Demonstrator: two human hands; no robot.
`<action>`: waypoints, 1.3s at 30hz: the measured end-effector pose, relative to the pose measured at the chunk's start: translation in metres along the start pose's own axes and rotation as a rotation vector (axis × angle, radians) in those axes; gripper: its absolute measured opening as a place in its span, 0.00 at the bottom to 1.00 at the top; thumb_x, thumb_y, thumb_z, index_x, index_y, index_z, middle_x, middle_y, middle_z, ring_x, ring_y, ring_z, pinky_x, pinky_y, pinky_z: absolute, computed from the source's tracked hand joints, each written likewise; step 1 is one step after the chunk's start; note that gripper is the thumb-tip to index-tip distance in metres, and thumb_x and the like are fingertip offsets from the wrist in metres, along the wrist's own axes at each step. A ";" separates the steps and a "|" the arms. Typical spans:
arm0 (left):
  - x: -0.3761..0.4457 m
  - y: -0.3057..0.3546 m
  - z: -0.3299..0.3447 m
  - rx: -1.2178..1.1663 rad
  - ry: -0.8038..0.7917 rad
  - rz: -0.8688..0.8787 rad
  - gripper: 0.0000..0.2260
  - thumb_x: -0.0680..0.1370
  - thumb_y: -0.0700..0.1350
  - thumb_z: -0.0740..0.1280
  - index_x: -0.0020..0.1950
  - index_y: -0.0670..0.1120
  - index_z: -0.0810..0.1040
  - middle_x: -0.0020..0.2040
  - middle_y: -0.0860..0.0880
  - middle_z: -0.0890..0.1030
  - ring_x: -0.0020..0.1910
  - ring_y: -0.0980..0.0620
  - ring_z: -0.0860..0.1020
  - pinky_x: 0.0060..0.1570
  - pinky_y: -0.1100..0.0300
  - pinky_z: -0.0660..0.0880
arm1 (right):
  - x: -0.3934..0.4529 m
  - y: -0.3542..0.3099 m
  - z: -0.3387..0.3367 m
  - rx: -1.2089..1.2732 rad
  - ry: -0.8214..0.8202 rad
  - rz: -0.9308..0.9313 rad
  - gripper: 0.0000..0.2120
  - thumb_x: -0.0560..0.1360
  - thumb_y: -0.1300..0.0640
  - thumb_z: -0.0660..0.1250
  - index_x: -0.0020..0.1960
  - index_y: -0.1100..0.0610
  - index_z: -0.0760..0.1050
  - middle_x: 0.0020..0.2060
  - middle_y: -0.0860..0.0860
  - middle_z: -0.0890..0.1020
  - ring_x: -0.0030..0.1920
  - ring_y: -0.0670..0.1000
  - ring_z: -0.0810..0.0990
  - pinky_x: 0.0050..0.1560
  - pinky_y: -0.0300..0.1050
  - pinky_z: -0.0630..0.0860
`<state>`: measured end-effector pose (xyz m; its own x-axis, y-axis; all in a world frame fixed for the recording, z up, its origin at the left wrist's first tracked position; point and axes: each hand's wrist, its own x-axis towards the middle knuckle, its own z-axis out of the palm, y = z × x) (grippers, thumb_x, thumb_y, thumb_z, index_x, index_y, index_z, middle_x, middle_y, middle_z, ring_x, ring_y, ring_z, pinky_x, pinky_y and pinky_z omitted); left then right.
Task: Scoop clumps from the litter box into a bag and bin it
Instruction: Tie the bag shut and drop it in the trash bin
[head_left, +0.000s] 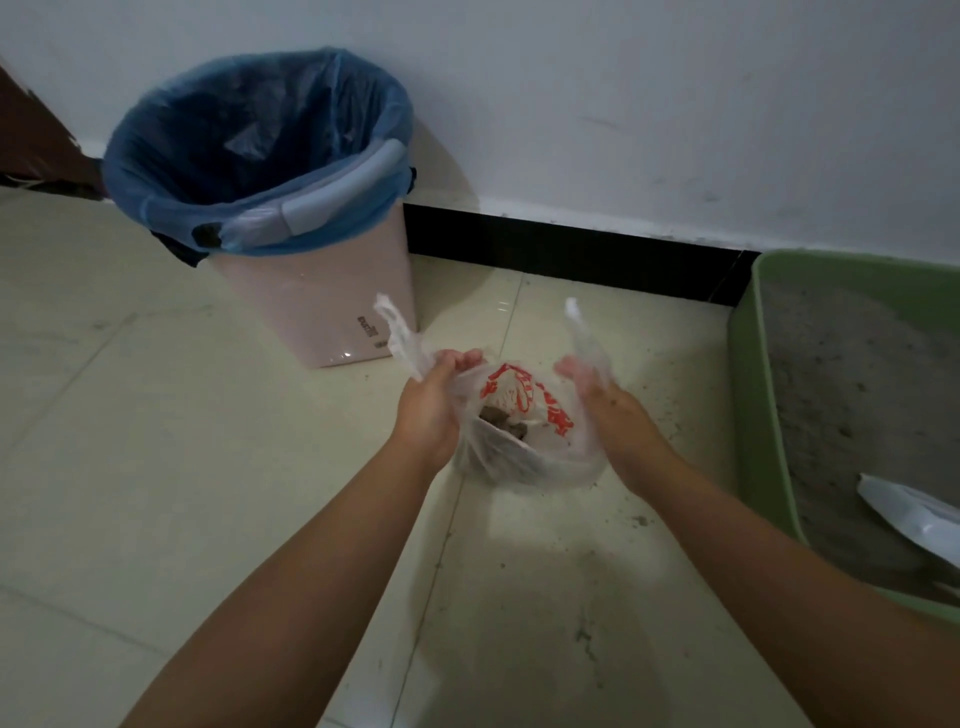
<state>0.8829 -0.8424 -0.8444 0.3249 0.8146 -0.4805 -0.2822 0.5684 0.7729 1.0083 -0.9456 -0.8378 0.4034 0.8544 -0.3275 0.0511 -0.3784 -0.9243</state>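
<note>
Pale floor tiles (156, 467) run up to a white wall (623, 93) with a dark strip along its foot. From the head camera, both arms reach forward and down over the floor.

Between the two hands hangs a thin see-through bag (524, 441) with red print. Dark clumps (501, 420) sit inside it, just below the grip. The left hand (434, 410) has its fingers curled round the bag's left handle, and the loop sticks up above the fist. The right hand (605, 402) pinches the right handle the same way, with its loop standing up too. The palms face each other and the bag mouth is open between them.

To the right of the hands is the green litter box (748, 395) with grey litter, and a white scoop (914, 519) lies in it. Past the left hand, near the wall, stands the pink bin (322, 301) with a blue liner (249, 130).

The scooping looks done. It seems the bag is about to be closed. Next, the two handles need to be crossed and tied, then the bag carried up and left to the bin.
</note>
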 end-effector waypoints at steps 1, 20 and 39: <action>-0.001 0.002 0.003 -0.103 -0.027 -0.029 0.11 0.82 0.38 0.55 0.42 0.41 0.72 0.42 0.46 0.78 0.43 0.48 0.77 0.43 0.54 0.75 | 0.001 -0.003 0.001 0.055 0.043 0.024 0.22 0.80 0.44 0.47 0.63 0.52 0.71 0.58 0.56 0.79 0.51 0.51 0.80 0.47 0.39 0.79; 0.002 0.014 0.011 0.645 -0.138 -0.131 0.07 0.79 0.38 0.58 0.41 0.45 0.64 0.27 0.51 0.61 0.20 0.59 0.59 0.18 0.69 0.55 | 0.021 -0.015 -0.016 -0.081 0.041 0.052 0.14 0.76 0.68 0.52 0.42 0.55 0.72 0.32 0.50 0.70 0.31 0.47 0.67 0.31 0.37 0.65; -0.006 0.021 -0.002 0.774 -0.531 -0.101 0.08 0.68 0.34 0.61 0.43 0.44 0.71 0.32 0.51 0.73 0.31 0.57 0.72 0.32 0.66 0.68 | 0.002 -0.012 0.005 -0.879 -0.071 -0.221 0.09 0.80 0.62 0.52 0.56 0.64 0.68 0.30 0.47 0.66 0.30 0.48 0.67 0.27 0.36 0.61</action>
<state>0.8731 -0.8349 -0.8267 0.7378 0.4977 -0.4559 0.3860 0.2430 0.8899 1.0037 -0.9371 -0.8285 0.2463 0.9486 -0.1990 0.8108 -0.3141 -0.4939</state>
